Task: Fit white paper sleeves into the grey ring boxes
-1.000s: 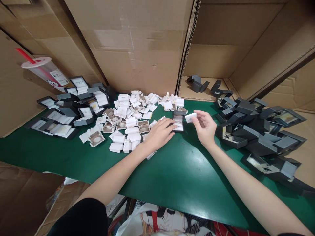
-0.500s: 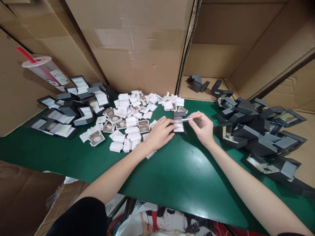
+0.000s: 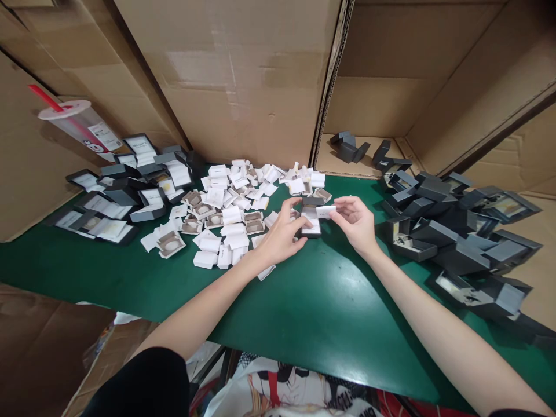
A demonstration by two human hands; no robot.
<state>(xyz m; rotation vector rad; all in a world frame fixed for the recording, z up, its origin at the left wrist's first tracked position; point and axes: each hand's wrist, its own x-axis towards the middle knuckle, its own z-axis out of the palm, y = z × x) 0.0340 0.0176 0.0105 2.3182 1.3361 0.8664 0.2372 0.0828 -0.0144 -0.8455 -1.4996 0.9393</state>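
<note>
My left hand (image 3: 280, 236) curls around the left side of a small open black box (image 3: 312, 201), its fingers and thumb at the box's edges. White lining shows inside the box, which rests on the green table. Pinched between the thumb and fingers of my right hand (image 3: 357, 225) is a small white card (image 3: 325, 212) with faint print, held over the box's right side. To the left of the box spreads a heap of white folded card inserts (image 3: 232, 217), some with grey-brown hollows.
Black boxes with white linings (image 3: 150, 174) are piled at the left, beside a plastic cup with a red straw (image 3: 82, 124). Many more open black boxes (image 3: 452, 231) crowd the right. Large cardboard walls (image 3: 234, 81) stand behind the green table (image 3: 295, 324).
The white card in my right hand has tilted so its printed face shows, and it has shifted slightly left. My left fingers have spread wider, and the box has moved a little left.
</note>
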